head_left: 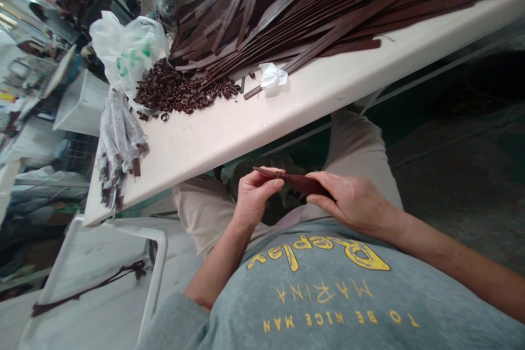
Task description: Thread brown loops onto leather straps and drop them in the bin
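Note:
Close in front of my body I hold a dark brown leather strap (301,181) above my lap. The fingertips of my left hand (256,194) pinch its narrow end, where a small loop or thread shows. My right hand (355,199) grips the wider part, thumb and fingers closed around it. The rest of the strap is hidden behind my right hand. On the table beyond lies a large heap of long brown straps (311,11). Left of it is a pile of small brown loops (184,87).
The white table (229,131) has its edge just beyond my hands. A white plastic bag (127,52) and plastic-wrapped strap bundles (118,147) stand at its left end, a crumpled white scrap (273,76) near the straps. A white-framed bin (158,262) at lower left holds one strap (88,290).

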Motion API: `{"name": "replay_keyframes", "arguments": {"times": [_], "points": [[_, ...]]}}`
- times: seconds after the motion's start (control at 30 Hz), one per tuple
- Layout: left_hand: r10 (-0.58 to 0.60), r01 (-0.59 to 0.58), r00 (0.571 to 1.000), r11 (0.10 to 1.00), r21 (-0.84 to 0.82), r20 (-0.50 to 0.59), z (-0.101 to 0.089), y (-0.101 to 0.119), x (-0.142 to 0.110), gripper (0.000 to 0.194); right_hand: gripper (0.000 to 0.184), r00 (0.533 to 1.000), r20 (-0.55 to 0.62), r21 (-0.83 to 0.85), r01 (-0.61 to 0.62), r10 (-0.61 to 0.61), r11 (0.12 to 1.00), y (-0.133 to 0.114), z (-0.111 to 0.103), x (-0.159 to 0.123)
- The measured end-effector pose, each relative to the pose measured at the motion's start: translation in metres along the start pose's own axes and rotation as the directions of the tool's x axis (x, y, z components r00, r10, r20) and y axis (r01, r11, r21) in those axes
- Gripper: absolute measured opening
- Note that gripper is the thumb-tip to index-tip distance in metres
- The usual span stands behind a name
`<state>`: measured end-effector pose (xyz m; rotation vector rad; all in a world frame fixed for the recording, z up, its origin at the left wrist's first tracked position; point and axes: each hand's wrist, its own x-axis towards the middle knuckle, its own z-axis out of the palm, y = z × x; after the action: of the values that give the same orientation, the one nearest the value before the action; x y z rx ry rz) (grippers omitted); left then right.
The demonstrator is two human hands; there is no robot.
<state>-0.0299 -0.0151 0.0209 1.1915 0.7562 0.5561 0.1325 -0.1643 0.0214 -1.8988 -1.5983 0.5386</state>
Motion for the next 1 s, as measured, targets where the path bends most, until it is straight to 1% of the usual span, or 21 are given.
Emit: {"name": "replay_keyframes", "arguments": {"times": [0.07, 0.17, 0.27, 0.37, 0.43, 0.53, 0.63, 0.73, 0.87, 0.93, 1.0], "points": [[0.021, -0.021, 1.0, 1.0, -0.004, 0.009, 0.001, 0.001, -0.001, 0.024, 0.036, 0.999, -0.034, 0.004, 0.037, -0.037, 0.999, -0.002, 0.002, -0.001], [0.062, -0.063, 0.998, 0.998, 0.018, 0.023, 0.004, 0.003, -0.002, 0.021, 0.028, 0.993, -0.106, -0.04, 0.047, -0.051, 0.998, -0.005, 0.01, 0.0], [0.062, -0.062, 0.998, 0.997, 0.051, 0.011, 0.006, 0.003, -0.004, 0.021, 0.028, 0.987, -0.154, -0.078, 0.034, -0.046, 0.996, -0.004, 0.019, 0.001], [0.031, -0.032, 0.999, 0.998, 0.057, 0.013, 0.002, 0.001, -0.004, 0.022, 0.027, 0.992, -0.107, -0.044, 0.062, -0.066, 0.997, 0.0, 0.024, -0.001], [0.017, -0.02, 0.999, 0.997, 0.069, 0.044, 0.0, 0.001, -0.005, 0.022, 0.033, 0.994, -0.072, -0.028, 0.086, -0.088, 0.996, 0.002, 0.023, -0.004], [0.009, -0.022, 0.99, 0.995, 0.096, 0.137, -0.001, 0.002, -0.006, 0.025, 0.042, 0.99, -0.038, -0.017, 0.132, -0.133, 0.991, 0.003, 0.019, -0.005], [-0.037, 0.02, 0.971, 0.997, 0.072, 0.238, 0.004, 0.001, -0.01, 0.028, 0.041, 0.983, -0.023, -0.001, 0.184, -0.184, 0.983, -0.003, 0.015, -0.003], [-0.087, 0.085, 0.956, 0.996, 0.019, 0.279, 0.009, -0.001, -0.013, 0.029, 0.04, 0.982, -0.042, -0.02, 0.184, -0.184, 0.983, -0.01, 0.014, 0.003], [-0.022, 0.016, 0.962, 1.0, 0.023, 0.272, 0.008, 0.001, -0.013, 0.027, 0.032, 0.993, -0.013, 0.033, 0.122, -0.121, 0.992, -0.015, 0.015, 0.009], [-0.003, -0.009, 0.975, 0.999, 0.054, 0.222, 0.004, 0.003, -0.012, 0.024, 0.026, 0.996, 0.03, 0.074, 0.083, -0.085, 0.994, -0.014, 0.013, 0.009], [0.011, -0.023, 0.991, 0.996, 0.082, 0.134, -0.002, 0.004, -0.01, 0.024, 0.023, 0.996, 0.079, 0.093, 0.026, -0.034, 0.995, -0.013, 0.009, 0.008]]}}
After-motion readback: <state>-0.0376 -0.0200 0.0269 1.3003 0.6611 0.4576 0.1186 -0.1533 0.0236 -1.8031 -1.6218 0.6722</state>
